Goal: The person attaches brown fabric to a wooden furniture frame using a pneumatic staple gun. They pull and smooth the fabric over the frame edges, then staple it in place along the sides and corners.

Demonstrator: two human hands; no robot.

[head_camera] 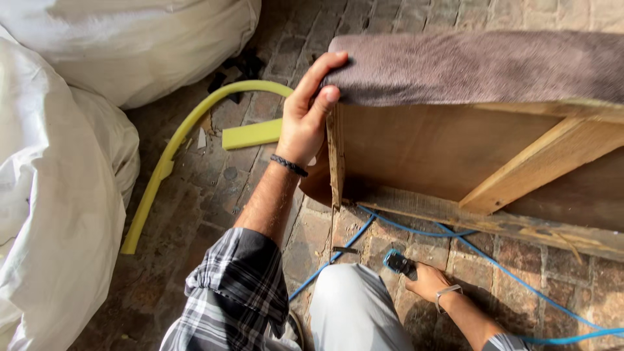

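Fingers and thumb of the left hand [304, 120] pinch the corner of a grey-brown fabric [481, 65] that is stretched over the top of a wooden frame [422, 153], so this hand is closed on the cloth: the fingers lie over the upper face and the thumb presses the folded edge from below, right where the upright corner board [335, 156] of the frame begins. Just under that grip the plywood panel runs away to the right, crossed by a paler slanting brace [539, 162] and ending in a rough bottom rail [494, 224] that rests on the brick floor [221, 188]. A dark band [289, 165] circles the left wrist, and a plaid sleeve [234, 292] covers the forearm lower down. Well below and to the right of the pinched corner, the right hand [426, 281] is down on the bricks, curled around a small dark tool with a blue edge [398, 262]; how tightly it holds this I cannot tell, since the palm faces away. A blue hose [520, 279] snakes over the floor from near that tool, passing under the frame's rail and off to the right. The person's knee in pale trousers [354, 305] lies between the two arms. Away to the left of the gripping hand, a curved yellow foam strip [175, 140] and a shorter yellow foam piece [252, 134] lie on the floor, and beyond them stand big white sacks [58, 182].
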